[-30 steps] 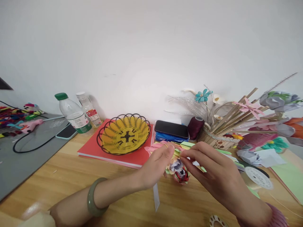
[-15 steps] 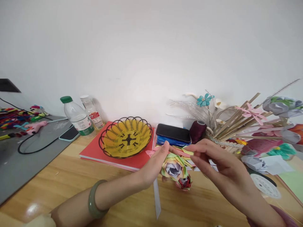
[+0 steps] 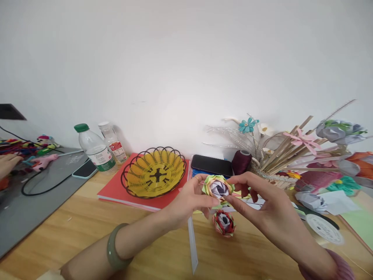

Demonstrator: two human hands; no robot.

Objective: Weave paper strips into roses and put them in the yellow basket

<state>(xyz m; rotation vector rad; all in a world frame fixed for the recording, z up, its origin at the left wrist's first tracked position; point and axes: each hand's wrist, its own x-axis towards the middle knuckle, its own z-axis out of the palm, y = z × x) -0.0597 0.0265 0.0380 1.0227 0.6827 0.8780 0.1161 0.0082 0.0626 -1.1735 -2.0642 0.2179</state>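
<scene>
A folded paper flower (image 3: 219, 188) with yellow-green outer petals and a grey-white centre is held between both hands. My left hand (image 3: 190, 198) pinches it from the left, thumb across its lower edge. My right hand (image 3: 262, 200) grips its right side with thumb and fingertips. Just below, a red paper flower (image 3: 224, 223) with a pale centre stands over the wooden table (image 3: 157, 249). A white paper strip (image 3: 192, 247) lies below my left hand. Coloured paper strips (image 3: 253, 201) lie behind the hands, partly hidden.
A yellow basket (image 3: 157, 175) sits on red paper (image 3: 110, 186). Bottles (image 3: 97, 151) stand left of it. Behind the hands are a phone (image 3: 211, 165) and a thread spool (image 3: 241, 161). Decorated sticks (image 3: 288, 151) fill the right. Another person's hand (image 3: 8, 165) shows far left.
The yellow-green flower is raised and turned, its centre facing the camera, with both hands now around it. Another person's hand has appeared at the far left. The view has shifted slightly.
</scene>
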